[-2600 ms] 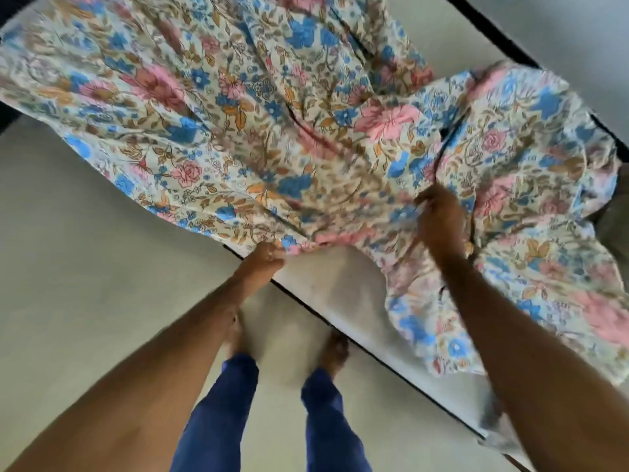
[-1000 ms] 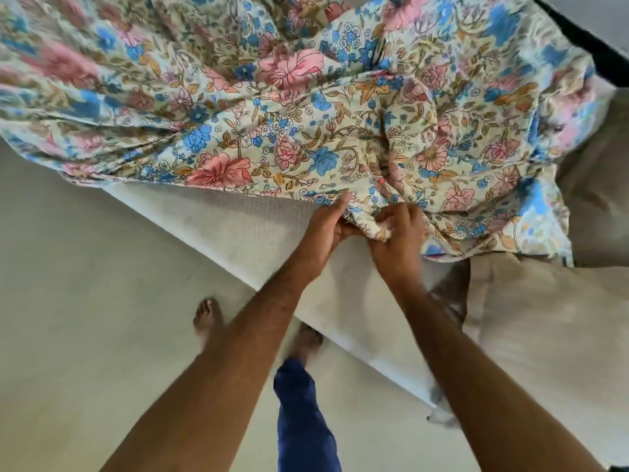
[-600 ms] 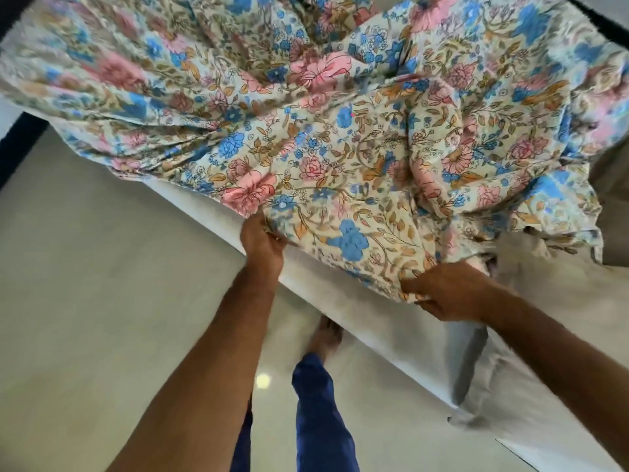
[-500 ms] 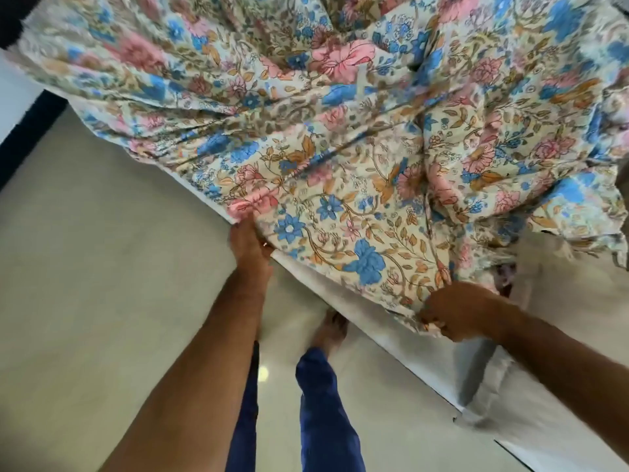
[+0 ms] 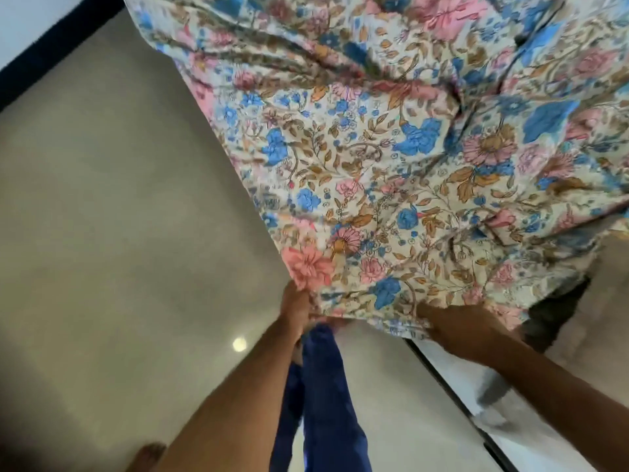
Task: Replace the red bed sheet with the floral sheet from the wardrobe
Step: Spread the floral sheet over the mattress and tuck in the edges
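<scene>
The floral sheet (image 5: 391,158), cream with pink and blue flowers, fills the upper right of the view and hangs in creases over the side of the bed. My left hand (image 5: 296,310) grips its lower edge beside a large pink flower. My right hand (image 5: 452,323) holds the same edge further right, fingers tucked under the cloth. A strip of the white mattress side (image 5: 476,386) shows below my right forearm. The red sheet is not in view.
Beige floor (image 5: 119,233) spreads to the left with a dark skirting line (image 5: 51,52) at the top left. My blue trouser legs (image 5: 323,403) and a bare foot (image 5: 146,456) are below. A pale pillow or cloth (image 5: 599,318) sits at the right edge.
Both hands have pulled the sheet's edge down and towards me; it now covers most of the mattress side. My hands are closer together and lower than half a second ago.
</scene>
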Demonstrator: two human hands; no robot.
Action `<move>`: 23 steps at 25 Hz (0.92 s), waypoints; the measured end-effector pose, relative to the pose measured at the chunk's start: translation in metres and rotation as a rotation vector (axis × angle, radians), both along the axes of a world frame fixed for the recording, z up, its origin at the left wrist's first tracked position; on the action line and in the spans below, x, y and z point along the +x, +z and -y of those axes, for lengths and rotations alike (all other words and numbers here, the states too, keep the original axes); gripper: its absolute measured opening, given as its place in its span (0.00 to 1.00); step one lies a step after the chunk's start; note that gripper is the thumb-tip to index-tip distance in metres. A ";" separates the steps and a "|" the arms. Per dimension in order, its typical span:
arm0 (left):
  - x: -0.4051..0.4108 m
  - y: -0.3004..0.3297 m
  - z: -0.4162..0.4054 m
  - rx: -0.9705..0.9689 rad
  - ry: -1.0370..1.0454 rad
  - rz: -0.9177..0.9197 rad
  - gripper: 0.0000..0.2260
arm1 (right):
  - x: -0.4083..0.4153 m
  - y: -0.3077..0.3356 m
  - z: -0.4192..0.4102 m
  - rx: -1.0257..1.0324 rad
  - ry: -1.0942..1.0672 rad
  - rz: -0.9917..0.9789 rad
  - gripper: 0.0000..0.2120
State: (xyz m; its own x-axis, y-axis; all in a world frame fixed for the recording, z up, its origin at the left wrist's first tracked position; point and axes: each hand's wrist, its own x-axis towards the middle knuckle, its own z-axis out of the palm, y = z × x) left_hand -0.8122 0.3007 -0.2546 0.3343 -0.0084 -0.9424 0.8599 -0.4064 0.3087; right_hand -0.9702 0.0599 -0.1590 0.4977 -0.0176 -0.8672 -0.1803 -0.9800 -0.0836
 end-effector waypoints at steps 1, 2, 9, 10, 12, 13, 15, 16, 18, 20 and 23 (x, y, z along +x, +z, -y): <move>0.010 -0.001 0.006 -0.031 0.008 0.057 0.12 | -0.003 0.001 -0.005 -0.012 0.018 0.025 0.23; 0.019 0.005 0.012 -0.046 0.013 0.130 0.13 | -0.005 0.003 -0.010 -0.021 0.024 0.038 0.24; 0.042 0.012 0.003 0.053 -0.501 0.505 0.31 | -0.015 0.018 -0.050 0.069 0.136 0.488 0.41; 0.034 0.003 -0.004 0.078 -0.475 0.388 0.21 | -0.016 0.020 -0.054 0.105 0.198 0.560 0.36; 0.010 -0.010 -0.025 0.145 -0.446 0.095 0.12 | -0.021 0.024 -0.060 0.162 0.370 0.581 0.22; -0.006 -0.015 -0.037 0.155 -0.432 -0.026 0.12 | -0.027 0.024 -0.064 0.201 0.374 0.527 0.18; -0.041 -0.019 -0.053 0.134 -0.454 -0.153 0.10 | -0.044 0.020 -0.074 0.178 0.284 0.156 0.18; -0.052 -0.020 -0.054 0.107 -0.486 -0.131 0.10 | -0.053 0.016 -0.077 0.138 0.196 0.054 0.19; -0.065 -0.023 -0.040 0.005 -0.485 0.041 0.14 | -0.069 0.009 -0.072 -0.003 0.054 -0.031 0.19; -0.066 -0.018 -0.013 -0.084 -0.341 0.173 0.17 | -0.086 0.004 -0.067 -0.120 -0.042 -0.119 0.20; -0.081 -0.006 0.038 -0.168 -0.378 0.194 0.16 | -0.116 0.012 -0.057 -0.187 -0.160 -0.211 0.22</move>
